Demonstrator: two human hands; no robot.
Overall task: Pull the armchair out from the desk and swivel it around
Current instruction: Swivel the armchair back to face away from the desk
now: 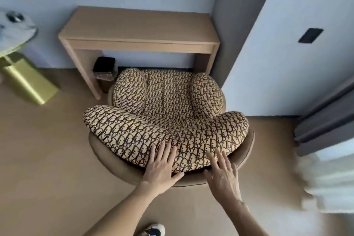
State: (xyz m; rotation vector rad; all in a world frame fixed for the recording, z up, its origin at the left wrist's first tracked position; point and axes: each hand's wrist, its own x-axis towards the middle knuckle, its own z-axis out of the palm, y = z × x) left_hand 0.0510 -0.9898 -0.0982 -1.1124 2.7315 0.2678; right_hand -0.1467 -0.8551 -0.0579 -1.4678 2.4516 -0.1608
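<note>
- both hands spread flat, fingers extended, gripping nothing: left hand (161, 165) lying on the near edge of the patterned cushion (166, 120), right hand (223, 173) just over the cushion edge and the tan rim (247, 149), contact there hard to confirm.
- placed on the curved backrest, probably because that is the side facing the person and the easiest part to haul backward.
- armchair (134, 173) standing with its front tucked partly under the desk (141, 27), seat opening toward the wall, back toward the viewer; not yet pulled clear, by the look of it.
- padded side bolsters sitting between the desk legs, so a straight pull toward the person seems needed before any turning.
- small black bin (104, 66) under the desk, just beside the chair's front left corner, near enough to be clipped by an early swivel.
- grey wall corner (229, 44) close on the right of the desk; little room for swinging on that side.
- bare brown floor (47, 159) open to the left and toward the person, the better way to draw out and rotate.
- gold-based side table (24, 80) well apart at far left; curtain (325, 120) at far right, near the chair's right flank once pulled back.
- shoe (155, 231) at the bottom edge, directly in the pulling path; stepping back likely needed.
</note>
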